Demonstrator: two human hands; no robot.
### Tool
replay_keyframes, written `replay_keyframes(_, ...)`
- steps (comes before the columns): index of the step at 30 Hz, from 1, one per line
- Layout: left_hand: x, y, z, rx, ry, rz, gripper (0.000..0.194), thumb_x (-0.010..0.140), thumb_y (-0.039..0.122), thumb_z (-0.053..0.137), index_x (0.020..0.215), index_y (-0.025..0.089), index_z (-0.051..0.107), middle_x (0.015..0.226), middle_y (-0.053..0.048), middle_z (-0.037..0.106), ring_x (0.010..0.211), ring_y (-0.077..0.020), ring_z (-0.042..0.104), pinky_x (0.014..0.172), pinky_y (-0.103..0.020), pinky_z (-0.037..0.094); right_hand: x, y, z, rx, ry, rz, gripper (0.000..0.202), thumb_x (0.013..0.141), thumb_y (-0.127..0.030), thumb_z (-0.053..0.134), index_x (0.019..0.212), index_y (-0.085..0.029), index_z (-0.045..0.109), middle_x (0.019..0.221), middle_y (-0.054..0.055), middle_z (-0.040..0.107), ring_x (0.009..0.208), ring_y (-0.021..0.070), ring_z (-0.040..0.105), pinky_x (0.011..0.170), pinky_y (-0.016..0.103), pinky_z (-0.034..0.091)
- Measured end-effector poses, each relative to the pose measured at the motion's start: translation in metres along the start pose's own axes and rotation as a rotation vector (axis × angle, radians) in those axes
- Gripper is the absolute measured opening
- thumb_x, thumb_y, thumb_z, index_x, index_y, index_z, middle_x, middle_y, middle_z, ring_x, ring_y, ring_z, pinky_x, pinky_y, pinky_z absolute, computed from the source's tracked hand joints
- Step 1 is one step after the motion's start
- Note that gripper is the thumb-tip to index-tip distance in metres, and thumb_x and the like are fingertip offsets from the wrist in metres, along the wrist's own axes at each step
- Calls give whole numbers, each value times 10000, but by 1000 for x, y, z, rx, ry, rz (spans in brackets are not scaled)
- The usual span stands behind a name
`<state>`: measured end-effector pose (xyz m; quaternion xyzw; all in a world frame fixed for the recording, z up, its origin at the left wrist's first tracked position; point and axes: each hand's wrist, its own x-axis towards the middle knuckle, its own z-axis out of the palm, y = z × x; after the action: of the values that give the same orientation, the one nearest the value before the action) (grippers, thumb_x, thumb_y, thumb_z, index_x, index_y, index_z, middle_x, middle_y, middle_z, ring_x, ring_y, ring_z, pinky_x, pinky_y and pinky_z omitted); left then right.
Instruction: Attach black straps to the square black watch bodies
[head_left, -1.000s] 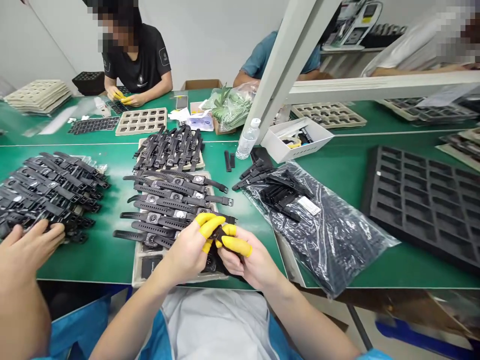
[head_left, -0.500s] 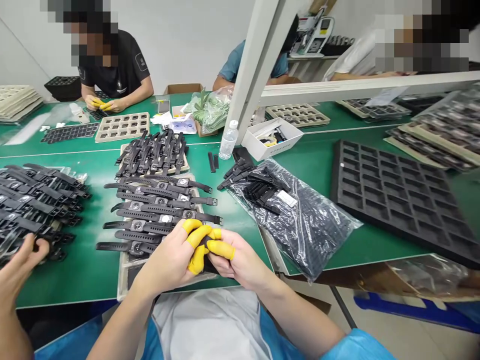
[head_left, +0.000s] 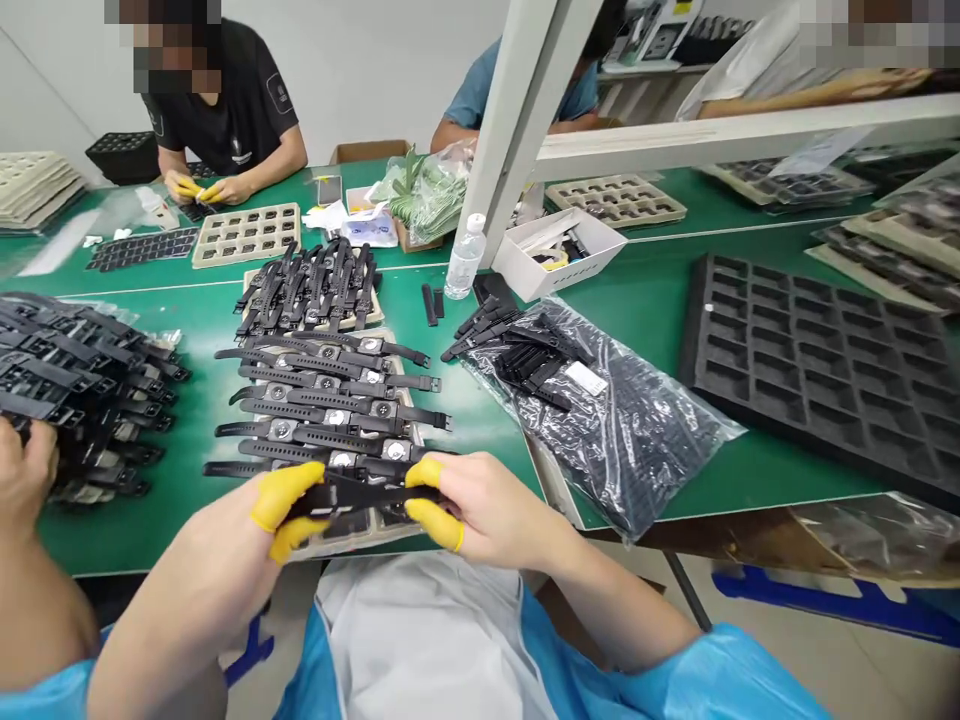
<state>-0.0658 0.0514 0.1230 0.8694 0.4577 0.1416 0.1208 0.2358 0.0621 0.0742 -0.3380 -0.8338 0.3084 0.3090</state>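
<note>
My left hand [head_left: 259, 525] and my right hand [head_left: 480, 505] wear yellow finger cots. Between them they stretch a smartwatch [head_left: 364, 494] with a black strap, each pinching one end of it. It hangs level over the near edge of a pale tray [head_left: 330, 545]. Just beyond, rows of smartwatches [head_left: 330, 405] with black straps lie side by side on that tray, some with their round sensor backs up. To the right, loose black straps [head_left: 529, 365] rest on a clear plastic bag [head_left: 622, 430] packed with more straps.
A co-worker's hand [head_left: 26, 465] touches piled watches [head_left: 82, 390] at left. Another person [head_left: 225, 100] works across the table. A water bottle [head_left: 466, 258], a white box [head_left: 559, 255] and a white post [head_left: 517, 130] stand ahead. A black compartment tray [head_left: 825, 370] lies right.
My hands have drawn apart sideways, and the strapped watch that was bunched between my fingers is now stretched out. The co-worker's hand at left has shifted left. The view has shifted slightly.
</note>
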Motion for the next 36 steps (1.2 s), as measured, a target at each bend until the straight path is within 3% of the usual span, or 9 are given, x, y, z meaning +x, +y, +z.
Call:
replay_keyframes(5,-26,-23,-5,53,-111,-12,303,990,160,437,1150,235,683,1057,-72,725,1001,-232,659,901,-375,547,-13,-2,25,-167,-64,22,269,1049,-249,486,843,-190,649,745,58,621,602,169,478,559,320,248)
replay_keyframes(9,-24,-25,11,52,-245,26,359,980,60,401,1094,226,699,976,-51,692,947,-212,610,897,-361,487,-20,-8,44,-232,-153,53,254,1000,-160,519,772,-210,620,692,58,627,575,173,456,552,349,161)
replay_keyframes(12,-17,-25,30,161,-146,-4,288,1006,108,453,1066,217,713,1002,-77,679,976,-242,595,942,-418,467,-21,-12,42,-294,-149,70,239,987,-151,544,769,-208,624,682,59,623,566,175,464,545,360,150)
replay_keyframes(15,-23,-21,39,276,102,-27,141,1012,214,549,1047,183,681,1112,-141,665,1086,-309,586,987,-490,463,-23,-6,24,-321,-112,92,213,1042,-312,550,915,-204,682,780,70,659,648,197,559,550,335,262)
replay_keyframes(17,-37,-18,38,305,185,-36,104,1000,244,580,1034,176,650,1108,-157,660,1084,-329,592,936,-475,483,-27,11,5,-366,-29,181,251,1057,-392,528,1051,-205,695,887,88,686,761,226,626,615,329,382)
replay_keyframes(22,-73,-26,35,425,-48,-2,147,906,180,512,847,206,644,1026,-149,705,985,-349,603,761,-438,448,-52,107,-49,-684,312,616,362,996,-378,557,1257,-142,644,1220,211,644,1137,380,604,861,449,511)
replay_keyframes(27,-64,-30,40,543,-169,28,100,813,192,576,763,218,658,863,-121,688,887,-340,594,701,-419,412,-76,193,-63,-720,297,693,402,903,-333,601,1241,-121,650,1220,228,636,1169,399,569,988,534,494)
replay_keyframes(32,-54,-27,40,544,-232,-64,173,833,137,533,840,202,693,888,-111,701,846,-312,609,675,-397,438,-92,217,-59,-546,430,600,343,951,-348,522,1168,-151,701,1218,207,684,1165,361,611,1039,539,484)
replay_keyframes(36,-59,-33,19,347,-141,-26,206,859,123,507,866,226,684,930,-77,748,829,-273,662,692,-370,508,-91,208,-72,-294,717,648,310,895,-438,626,1064,-198,724,1180,158,729,1097,329,676,1012,522,509)
